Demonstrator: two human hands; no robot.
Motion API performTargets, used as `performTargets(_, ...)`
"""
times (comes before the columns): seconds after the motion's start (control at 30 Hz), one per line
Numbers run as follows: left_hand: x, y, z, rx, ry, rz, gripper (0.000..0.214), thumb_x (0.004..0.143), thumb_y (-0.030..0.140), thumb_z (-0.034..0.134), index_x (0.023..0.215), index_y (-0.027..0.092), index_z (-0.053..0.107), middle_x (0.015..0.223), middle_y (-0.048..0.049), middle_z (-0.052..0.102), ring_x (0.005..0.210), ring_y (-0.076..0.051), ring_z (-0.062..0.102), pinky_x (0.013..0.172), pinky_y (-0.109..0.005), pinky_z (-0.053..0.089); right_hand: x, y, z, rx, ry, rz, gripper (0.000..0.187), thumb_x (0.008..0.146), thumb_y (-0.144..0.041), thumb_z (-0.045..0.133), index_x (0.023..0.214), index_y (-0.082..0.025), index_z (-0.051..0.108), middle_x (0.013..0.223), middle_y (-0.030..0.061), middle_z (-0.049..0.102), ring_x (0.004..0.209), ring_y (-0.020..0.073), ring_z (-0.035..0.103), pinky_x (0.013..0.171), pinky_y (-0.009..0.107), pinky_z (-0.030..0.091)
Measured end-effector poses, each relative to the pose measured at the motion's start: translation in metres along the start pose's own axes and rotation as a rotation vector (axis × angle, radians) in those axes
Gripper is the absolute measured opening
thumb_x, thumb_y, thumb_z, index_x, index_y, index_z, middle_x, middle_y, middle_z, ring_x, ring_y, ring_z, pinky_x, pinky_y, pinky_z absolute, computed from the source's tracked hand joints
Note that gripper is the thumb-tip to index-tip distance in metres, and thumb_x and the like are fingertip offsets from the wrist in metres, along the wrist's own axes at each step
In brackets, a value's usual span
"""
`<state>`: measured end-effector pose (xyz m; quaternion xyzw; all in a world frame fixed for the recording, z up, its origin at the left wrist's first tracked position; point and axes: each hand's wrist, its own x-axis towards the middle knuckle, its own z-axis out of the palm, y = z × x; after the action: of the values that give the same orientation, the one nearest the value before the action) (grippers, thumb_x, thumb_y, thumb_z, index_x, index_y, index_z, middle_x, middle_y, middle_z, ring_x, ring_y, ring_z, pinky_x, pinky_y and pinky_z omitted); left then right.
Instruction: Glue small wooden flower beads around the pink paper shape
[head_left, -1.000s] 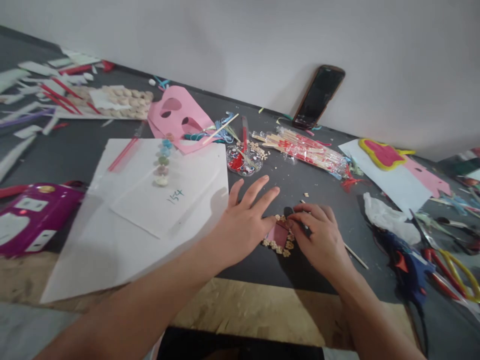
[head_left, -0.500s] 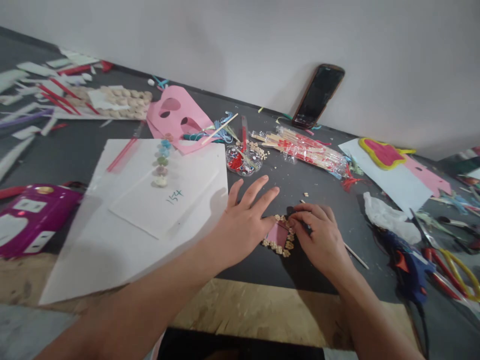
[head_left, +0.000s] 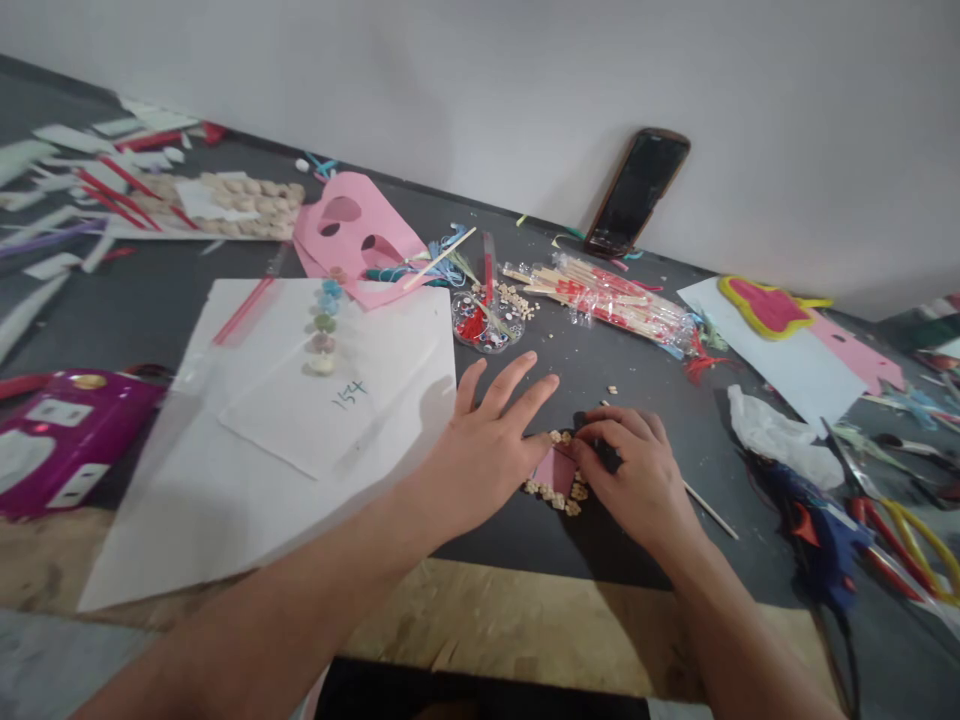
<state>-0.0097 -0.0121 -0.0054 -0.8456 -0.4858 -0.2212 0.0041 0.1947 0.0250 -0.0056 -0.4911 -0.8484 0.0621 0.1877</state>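
Item: one handwritten number (head_left: 349, 395), reading "154", in dark green strokes, the final figure formed much like a plus sign. It stands on the smaller white sheet (head_left: 292, 420), toward that sheet's right side, and runs at a slant, rising to the right. This sheet lies upon a larger white sheet (head_left: 165, 510) on the dark counter (head_left: 510, 552).
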Motion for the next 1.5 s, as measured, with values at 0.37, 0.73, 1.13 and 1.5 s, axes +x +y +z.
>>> performTargets(0.37,0.000,0.001,0.000,0.000,-0.001,-0.006,0.021,0.090,0.020,0.051,0.098,0.024,0.070,0.145,-0.0116,0.041,0.139,-0.038,0.024,0.106,-0.065,0.022,0.001,0.002,-0.005,0.070,0.004,-0.074,0.024,0.090,-0.018,0.045,0.097,-0.023,0.067,0.104,0.0085,0.065,0.101,0.0248,0.055,0.089,0.047,0.046)
performTargets(0.73,0.000,0.000,-0.001,0.008,-0.014,0.002,0.022,0.091,0.021,0.049,0.097,0.024,0.070,0.146,-0.0117,0.041,0.140,-0.038,0.024,0.106,-0.065,0.022,-0.001,0.000,-0.005,0.032,-0.003,-0.148,0.028,0.084,-0.009,0.047,0.098,-0.021,0.068,0.108,0.0100,0.061,0.103,0.0264,0.051,0.089,0.049,0.046)
performTargets(1.13,0.000,0.001,0.000,0.025,-0.002,-0.013,0.022,0.092,0.022,0.049,0.098,0.025,0.070,0.145,-0.0099,0.042,0.140,-0.036,0.024,0.107,-0.063,0.023,-0.002,-0.008,-0.007,0.037,-0.045,-0.156,0.029,0.085,-0.015,0.049,0.100,-0.027,0.071,0.110,0.0089,0.060,0.106,0.0272,0.049,0.088,0.050,0.046)
performTargets(1.5,0.000,-0.004,0.000,-0.063,-0.021,-0.009,0.023,0.090,0.020,0.051,0.101,0.025,0.071,0.143,-0.0118,0.042,0.139,-0.038,0.022,0.105,-0.064,0.024,-0.005,-0.004,-0.005,0.135,0.016,-0.136,0.023,0.087,-0.016,0.052,0.101,-0.023,0.069,0.107,0.0090,0.061,0.104,0.0245,0.050,0.091,0.046,0.046)
